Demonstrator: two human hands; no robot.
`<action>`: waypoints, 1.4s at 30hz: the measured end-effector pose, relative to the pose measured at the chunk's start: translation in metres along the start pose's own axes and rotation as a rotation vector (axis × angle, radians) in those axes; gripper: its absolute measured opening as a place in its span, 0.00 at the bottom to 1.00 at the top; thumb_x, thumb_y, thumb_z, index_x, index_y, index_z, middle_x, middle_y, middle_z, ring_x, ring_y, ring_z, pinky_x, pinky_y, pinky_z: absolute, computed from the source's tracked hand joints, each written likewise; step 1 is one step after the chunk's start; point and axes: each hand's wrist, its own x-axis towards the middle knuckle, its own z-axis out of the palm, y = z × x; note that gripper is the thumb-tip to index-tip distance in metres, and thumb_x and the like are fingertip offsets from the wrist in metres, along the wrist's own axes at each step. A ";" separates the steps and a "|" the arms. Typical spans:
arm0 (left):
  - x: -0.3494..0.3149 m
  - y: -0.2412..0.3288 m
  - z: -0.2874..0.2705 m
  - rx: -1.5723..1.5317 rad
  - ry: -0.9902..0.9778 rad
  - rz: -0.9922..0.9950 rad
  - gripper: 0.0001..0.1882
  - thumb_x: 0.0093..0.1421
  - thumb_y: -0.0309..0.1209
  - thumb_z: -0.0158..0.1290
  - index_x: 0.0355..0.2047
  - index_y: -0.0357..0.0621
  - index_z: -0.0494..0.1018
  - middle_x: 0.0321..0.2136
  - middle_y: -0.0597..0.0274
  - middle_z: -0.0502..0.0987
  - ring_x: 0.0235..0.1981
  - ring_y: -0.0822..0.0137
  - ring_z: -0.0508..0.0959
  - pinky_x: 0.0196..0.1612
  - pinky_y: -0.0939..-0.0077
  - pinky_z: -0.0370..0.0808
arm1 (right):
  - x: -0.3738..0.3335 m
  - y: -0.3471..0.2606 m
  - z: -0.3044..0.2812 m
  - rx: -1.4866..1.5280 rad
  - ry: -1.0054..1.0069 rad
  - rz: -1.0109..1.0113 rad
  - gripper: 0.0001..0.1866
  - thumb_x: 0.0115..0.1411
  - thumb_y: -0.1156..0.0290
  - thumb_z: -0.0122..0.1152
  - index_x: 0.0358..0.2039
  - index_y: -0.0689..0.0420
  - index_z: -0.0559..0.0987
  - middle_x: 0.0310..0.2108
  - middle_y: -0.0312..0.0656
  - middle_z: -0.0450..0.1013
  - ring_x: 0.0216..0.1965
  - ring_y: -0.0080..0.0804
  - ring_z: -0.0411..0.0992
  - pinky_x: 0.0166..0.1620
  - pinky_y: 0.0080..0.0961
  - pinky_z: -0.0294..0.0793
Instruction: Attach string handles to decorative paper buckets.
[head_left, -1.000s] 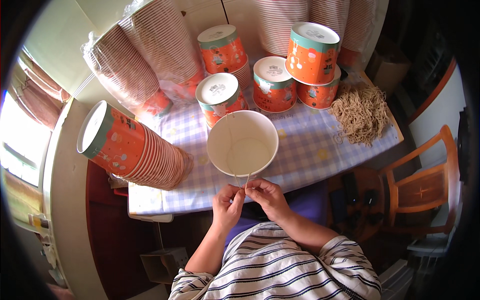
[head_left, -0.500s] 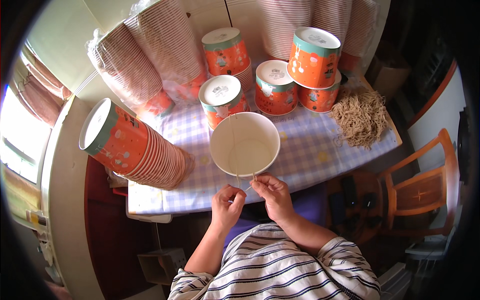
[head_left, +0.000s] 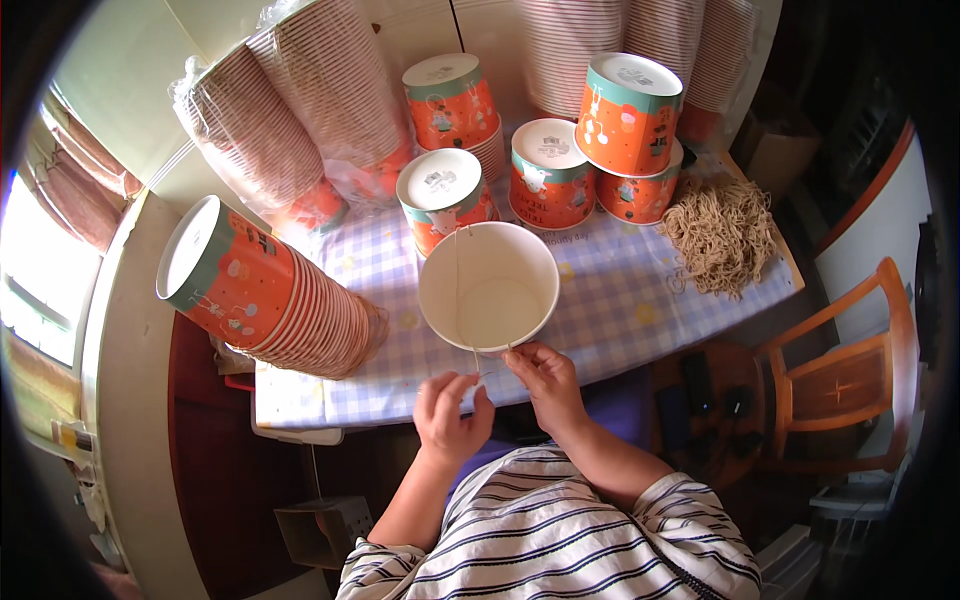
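I'm seeing the right hand (head_left: pixel 548 392) pinching the cord (head_left: pixel 459 282), the white paper bucket (head_left: pixel 492 280) resting just beyond, and the left hand (head_left: pixel 450 416) gaping alongside, so any slackening of that pinch is risking the cord slipping loose.

I see a wooden chair (head_left: pixel 840 388) standing right of the desk (head_left: pixel 793 270), which wears a blue-and-white checked cloth (head_left: pixel 615 285). Over on the left, a brownish curtain (head_left: pixel 88 172) hangs by a bright window (head_left: pixel 40 245).
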 end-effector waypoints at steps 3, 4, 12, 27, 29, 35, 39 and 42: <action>0.007 0.008 0.009 -0.092 -0.108 0.051 0.16 0.42 0.18 0.57 0.34 0.41 0.73 0.34 0.53 0.75 0.30 0.57 0.76 0.30 0.70 0.73 | -0.003 0.004 -0.006 0.107 -0.042 0.073 0.08 0.58 0.70 0.59 0.36 0.60 0.77 0.27 0.30 0.72 0.26 0.13 0.63 0.30 0.10 0.62; 0.007 0.008 0.010 -0.093 -0.109 0.053 0.16 0.42 0.18 0.57 0.34 0.41 0.73 0.34 0.53 0.75 0.30 0.57 0.76 0.30 0.70 0.73 | -0.003 0.004 -0.007 0.163 -0.060 0.113 0.09 0.58 0.69 0.60 0.35 0.60 0.77 0.26 0.30 0.72 0.25 0.13 0.62 0.30 0.10 0.62; 0.011 0.006 0.007 -0.141 -0.141 -0.185 0.12 0.45 0.19 0.58 0.32 0.41 0.75 0.30 0.58 0.73 0.21 0.70 0.70 0.22 0.80 0.68 | -0.004 0.000 -0.009 0.151 -0.063 0.169 0.08 0.57 0.70 0.59 0.35 0.59 0.76 0.25 0.29 0.70 0.23 0.13 0.61 0.28 0.10 0.61; 0.012 0.010 0.010 -0.074 -0.265 0.025 0.10 0.40 0.18 0.56 0.26 0.41 0.73 0.23 0.57 0.70 0.23 0.60 0.73 0.24 0.71 0.71 | -0.001 -0.003 -0.001 0.208 0.007 0.181 0.06 0.56 0.71 0.60 0.31 0.59 0.77 0.22 0.28 0.69 0.23 0.12 0.59 0.27 0.12 0.59; 0.012 0.011 0.009 -0.072 -0.268 0.037 0.10 0.40 0.18 0.56 0.25 0.41 0.73 0.23 0.57 0.70 0.22 0.60 0.73 0.24 0.71 0.71 | 0.001 -0.006 0.001 0.216 0.023 0.183 0.06 0.56 0.71 0.60 0.31 0.59 0.78 0.22 0.28 0.69 0.22 0.13 0.59 0.27 0.12 0.59; 0.015 0.013 0.006 -0.054 -0.272 0.067 0.10 0.38 0.18 0.56 0.24 0.41 0.74 0.22 0.58 0.70 0.21 0.60 0.73 0.23 0.71 0.70 | 0.003 -0.012 0.007 0.170 0.027 0.165 0.04 0.55 0.73 0.60 0.29 0.61 0.78 0.23 0.31 0.70 0.25 0.14 0.63 0.29 0.12 0.61; 0.016 0.014 0.003 -0.036 -0.292 0.077 0.10 0.37 0.19 0.57 0.24 0.42 0.74 0.23 0.58 0.70 0.21 0.60 0.72 0.24 0.71 0.69 | 0.002 -0.014 0.009 0.150 0.045 0.183 0.05 0.55 0.74 0.60 0.29 0.62 0.77 0.23 0.32 0.70 0.27 0.15 0.64 0.31 0.13 0.62; 0.028 0.018 -0.003 -0.019 -0.266 0.091 0.10 0.38 0.20 0.58 0.24 0.43 0.74 0.22 0.59 0.70 0.22 0.59 0.72 0.25 0.70 0.69 | 0.003 -0.011 0.007 0.133 0.043 0.174 0.05 0.55 0.74 0.59 0.29 0.62 0.77 0.24 0.32 0.70 0.27 0.15 0.64 0.32 0.14 0.63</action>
